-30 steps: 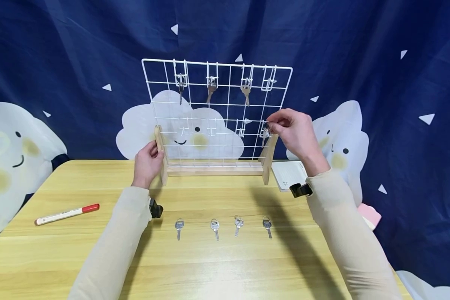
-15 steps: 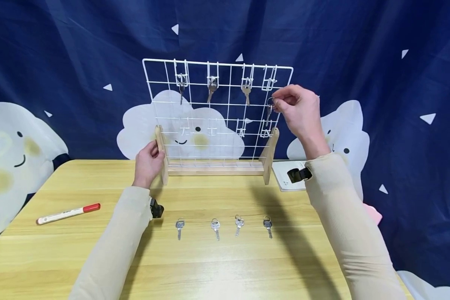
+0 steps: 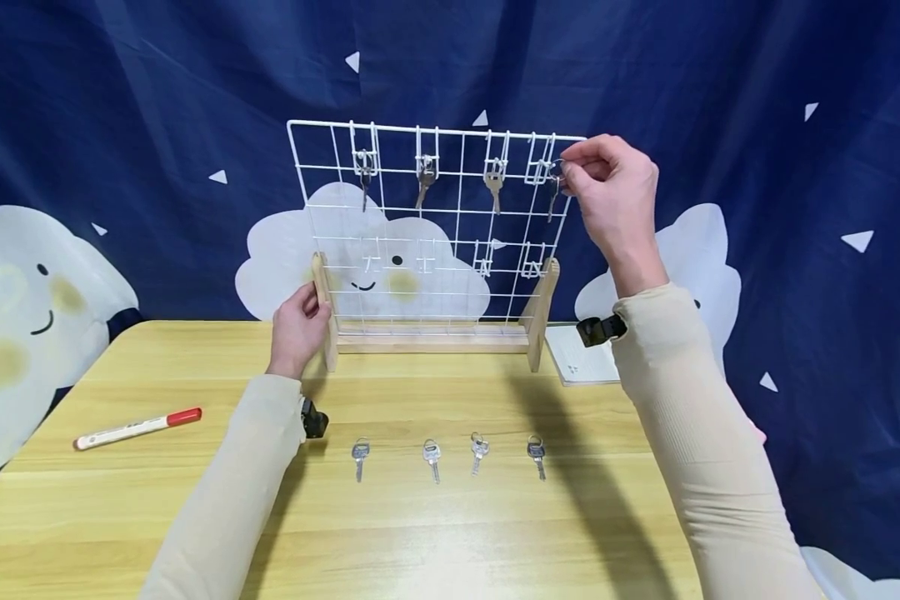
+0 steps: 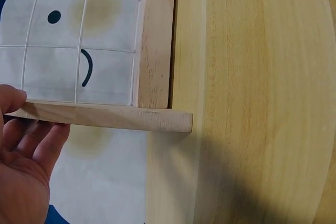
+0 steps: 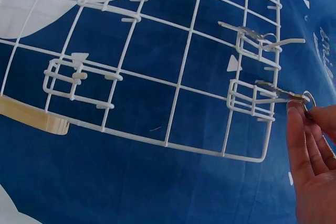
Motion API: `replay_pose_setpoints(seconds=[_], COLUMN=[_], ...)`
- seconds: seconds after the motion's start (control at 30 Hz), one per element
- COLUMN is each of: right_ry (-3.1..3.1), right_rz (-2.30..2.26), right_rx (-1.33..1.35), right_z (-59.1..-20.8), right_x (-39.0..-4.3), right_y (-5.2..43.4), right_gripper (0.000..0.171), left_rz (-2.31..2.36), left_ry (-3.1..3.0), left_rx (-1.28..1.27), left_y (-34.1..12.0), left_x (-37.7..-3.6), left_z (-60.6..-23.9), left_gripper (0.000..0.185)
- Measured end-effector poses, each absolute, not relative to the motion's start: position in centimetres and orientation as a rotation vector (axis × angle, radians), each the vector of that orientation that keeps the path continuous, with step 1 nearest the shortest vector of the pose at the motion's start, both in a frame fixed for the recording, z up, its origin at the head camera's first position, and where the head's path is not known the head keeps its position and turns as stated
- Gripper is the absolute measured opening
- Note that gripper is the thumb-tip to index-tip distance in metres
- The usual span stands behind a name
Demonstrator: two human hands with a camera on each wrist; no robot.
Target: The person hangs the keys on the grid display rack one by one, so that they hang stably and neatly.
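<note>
My right hand (image 3: 617, 200) pinches a key (image 3: 553, 200) by its ring at the upper right hook (image 3: 538, 172) of a white wire grid rack (image 3: 450, 132). In the right wrist view, the key's ring (image 5: 311, 98) is between thumb and fingers, close to the hook's tip; whether it is over the tip I cannot tell. My left hand (image 3: 298, 329) holds the rack's left wooden upright (image 4: 105, 117), thumb on one side and fingers on the other. Three keys hang on the other top hooks, among them a brass-toned key (image 3: 494, 179). Hooks on the lower row (image 3: 483, 265) bear no keys.
Several keys lie in a row on the wooden table, including one at the left (image 3: 360, 454) and one at the right (image 3: 536, 452). A red-capped marker (image 3: 137, 430) lies at the left. Behind the rack's right foot is a notepad (image 3: 579, 357). A blue curtain (image 3: 195, 75) hangs behind.
My right hand has risen from the lower right hook to the upper right one, carrying the key along. The left hand stays on the upright.
</note>
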State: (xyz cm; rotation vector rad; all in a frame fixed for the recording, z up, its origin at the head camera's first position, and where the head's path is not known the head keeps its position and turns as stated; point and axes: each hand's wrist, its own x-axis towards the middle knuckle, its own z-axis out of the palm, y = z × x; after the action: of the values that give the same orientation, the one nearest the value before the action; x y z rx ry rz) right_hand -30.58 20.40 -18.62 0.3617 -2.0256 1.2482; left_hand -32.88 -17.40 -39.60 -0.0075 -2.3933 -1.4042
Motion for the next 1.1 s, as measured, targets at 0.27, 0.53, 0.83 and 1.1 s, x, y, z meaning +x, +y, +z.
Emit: replay_pose_setpoints(seconds=[0.27, 0.53, 0.83, 1.1], right_ry=[-2.075, -2.133, -2.172, -2.205], right_rz=[1.211, 1.212, 1.198, 1.219], right_rx=[0.319, 0.315, 0.291, 0.309], right_z=[-18.6, -19.2, -19.2, -21.7], right_x=[-31.1, -31.4, -31.3, -30.2], right_y=[20.2, 20.5, 20.6, 21.6], right_gripper=[0.013, 0.013, 0.019, 0.023], left_rz=[-1.407, -1.395, -1.391, -1.387], left_ry=[-2.394, -2.424, -2.423, -2.424], left_rx=[-0.029, -0.037, -0.066, -0.065], left_y=[-17.4, -17.4, -17.9, -17.8], left_x=[-33.0, -33.1, -33.0, -33.1], left_z=[-39.7, -39.9, -39.6, -39.6], left_gripper=[0.046, 0.048, 0.048, 0.047])
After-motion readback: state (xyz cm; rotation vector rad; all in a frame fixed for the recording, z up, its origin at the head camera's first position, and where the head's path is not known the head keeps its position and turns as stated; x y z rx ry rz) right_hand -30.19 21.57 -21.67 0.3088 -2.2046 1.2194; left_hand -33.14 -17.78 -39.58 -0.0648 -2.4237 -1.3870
